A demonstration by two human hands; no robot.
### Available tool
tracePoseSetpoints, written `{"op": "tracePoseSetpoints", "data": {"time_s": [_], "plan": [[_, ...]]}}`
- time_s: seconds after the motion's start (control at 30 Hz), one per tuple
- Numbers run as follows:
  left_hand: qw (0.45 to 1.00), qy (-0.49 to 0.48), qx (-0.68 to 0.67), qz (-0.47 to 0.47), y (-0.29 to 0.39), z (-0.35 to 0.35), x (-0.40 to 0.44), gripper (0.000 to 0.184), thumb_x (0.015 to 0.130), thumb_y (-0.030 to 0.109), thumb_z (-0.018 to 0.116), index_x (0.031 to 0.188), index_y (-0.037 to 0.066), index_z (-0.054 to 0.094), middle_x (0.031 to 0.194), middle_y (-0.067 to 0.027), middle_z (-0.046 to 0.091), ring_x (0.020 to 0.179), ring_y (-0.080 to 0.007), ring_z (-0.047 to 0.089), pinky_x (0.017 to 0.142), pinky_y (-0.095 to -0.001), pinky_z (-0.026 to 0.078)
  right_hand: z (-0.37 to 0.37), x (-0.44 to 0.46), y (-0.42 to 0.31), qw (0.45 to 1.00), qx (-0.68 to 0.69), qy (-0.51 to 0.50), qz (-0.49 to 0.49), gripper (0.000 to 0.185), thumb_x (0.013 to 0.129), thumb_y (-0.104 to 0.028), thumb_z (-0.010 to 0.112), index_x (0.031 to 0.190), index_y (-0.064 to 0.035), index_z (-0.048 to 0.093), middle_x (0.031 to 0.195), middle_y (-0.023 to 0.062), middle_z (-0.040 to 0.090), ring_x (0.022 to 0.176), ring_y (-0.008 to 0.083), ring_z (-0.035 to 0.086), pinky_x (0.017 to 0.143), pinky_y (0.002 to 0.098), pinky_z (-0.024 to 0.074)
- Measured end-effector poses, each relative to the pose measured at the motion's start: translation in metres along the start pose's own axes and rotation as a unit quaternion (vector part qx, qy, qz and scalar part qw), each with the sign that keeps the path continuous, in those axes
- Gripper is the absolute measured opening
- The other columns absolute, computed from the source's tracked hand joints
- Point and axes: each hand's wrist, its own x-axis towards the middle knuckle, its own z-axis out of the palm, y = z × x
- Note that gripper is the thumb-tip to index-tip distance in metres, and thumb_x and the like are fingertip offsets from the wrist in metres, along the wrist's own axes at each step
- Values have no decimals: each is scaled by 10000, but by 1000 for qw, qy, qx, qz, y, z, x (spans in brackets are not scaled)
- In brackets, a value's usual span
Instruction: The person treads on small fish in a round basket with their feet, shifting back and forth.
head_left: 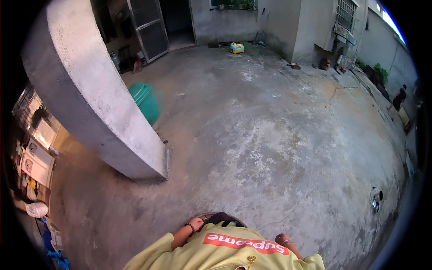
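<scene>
At my waist, my left hand (195,223), with a dark beaded bracelet on its wrist, is closed at the rim of a round, brown-rimmed basin (240,220). Dark cloth-like items (219,218) show inside the basin; my yellow shirt (216,254) hides most of it. My right hand (282,238) hangs out at my right side, away from the basin. Its fingers look curled in, with nothing seen in them, and a thin band circles the wrist.
A thick concrete pillar (103,99) rises at left, with a green bin (146,101) beyond it. A yellow-and-blue toy-like box (236,48) sits far ahead near an open door (150,27). Metal containers (376,198) stand at right; another person (398,98) is at far right.
</scene>
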Motion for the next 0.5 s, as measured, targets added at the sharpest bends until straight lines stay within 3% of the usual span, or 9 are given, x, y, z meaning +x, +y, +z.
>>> {"op": "tracePoseSetpoints", "data": {"time_s": [0.03,0.1,0.17,0.3,0.5], "plan": [[998,-32,61,9,-12,0,6,259,714,254,445,850,41,502,695,-42,532,637,-102,490,580,-223,381,-1,-3,6,1000,11,-10,12,213,628,-189,522,782,-42,521,609,78,548,520,144,534,489,247,430],[997,-5,74,9,-18,-5,-3,221,690,214,446,746,14,521,685,-112,534,636,-181,504,604,-279,384,11,18,26,996,76,-7,43,200,605,-210,497,736,-68,548,575,61,549,528,165,538,538,271,427],[995,-16,94,-2,-71,-4,23,253,676,256,461,789,40,529,723,-108,542,679,-193,512,628,-279,386,11,34,28,1000,-1,6,-8,222,623,-198,519,786,-47,526,624,97,549,534,162,539,509,259,428],[990,-32,138,4,-154,-6,63,293,662,293,481,834,60,528,754,-103,544,712,-190,512,640,-274,384,-7,32,-8,993,-60,82,-55,236,624,-222,483,809,-82,526,737,102,544,683,221,521,625,292,404],[990,-31,132,-29,-139,-15,82,315,654,309,488,854,68,524,764,-99,543,718,-184,511,637,-271,383,-19,21,-51,994,-32,74,-69,234,618,-229,483,801,-93,531,781,107,534,743,239,498,654,299,390]]}}
